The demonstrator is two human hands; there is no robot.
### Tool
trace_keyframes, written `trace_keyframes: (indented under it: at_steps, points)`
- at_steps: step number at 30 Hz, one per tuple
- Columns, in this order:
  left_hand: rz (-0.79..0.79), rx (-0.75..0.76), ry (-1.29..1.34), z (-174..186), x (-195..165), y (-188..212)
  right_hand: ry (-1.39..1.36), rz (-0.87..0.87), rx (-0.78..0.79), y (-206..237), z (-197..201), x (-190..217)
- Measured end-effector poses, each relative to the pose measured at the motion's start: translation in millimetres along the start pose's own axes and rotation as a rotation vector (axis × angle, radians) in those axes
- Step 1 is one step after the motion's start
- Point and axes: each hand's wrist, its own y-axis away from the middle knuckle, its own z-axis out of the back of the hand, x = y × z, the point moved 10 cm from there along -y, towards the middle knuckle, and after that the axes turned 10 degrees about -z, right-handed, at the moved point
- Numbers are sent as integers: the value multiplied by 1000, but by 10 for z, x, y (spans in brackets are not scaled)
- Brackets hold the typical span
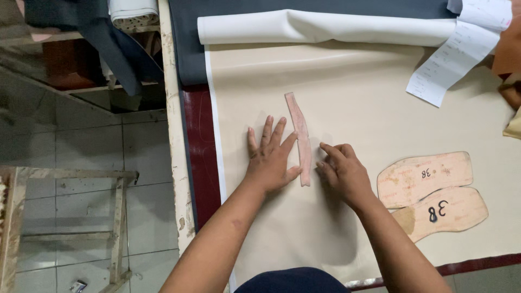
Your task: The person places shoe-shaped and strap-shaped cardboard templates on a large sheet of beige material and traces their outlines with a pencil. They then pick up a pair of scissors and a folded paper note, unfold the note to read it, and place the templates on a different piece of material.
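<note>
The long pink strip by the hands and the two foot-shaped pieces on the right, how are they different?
The pink strip is thin, long and slightly curved; the foot-shaped pieces are wide and rounded. The left hand presses on the strip, while nobody touches the pieces. The pieces overlap each other; the strip lies alone. All lie flat on the beige sheet.

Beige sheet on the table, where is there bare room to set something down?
The beige sheet lies bare between its rolled end and the hands, and below the left hand. It is crowded at the pink strip, between both hands, and at the right by the sole patterns and paper slip.
</note>
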Motion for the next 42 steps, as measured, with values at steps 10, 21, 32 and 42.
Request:
trace_keyframes:
  at_steps: [10,21,32,42]
  points:
    - [57,-2,17,-105,-73,-159,5,-33,53,-3,26,-140]
    - [33,-31,73,-82,-56,-136,84,-76,98,-21,-8,-97]
    - [11,-49,48,-82,-38,-131,50,-60,88,-18,10,-74]
    - [27,-47,67,-57,-43,-132,35,-72,90,-27,-4,-96]
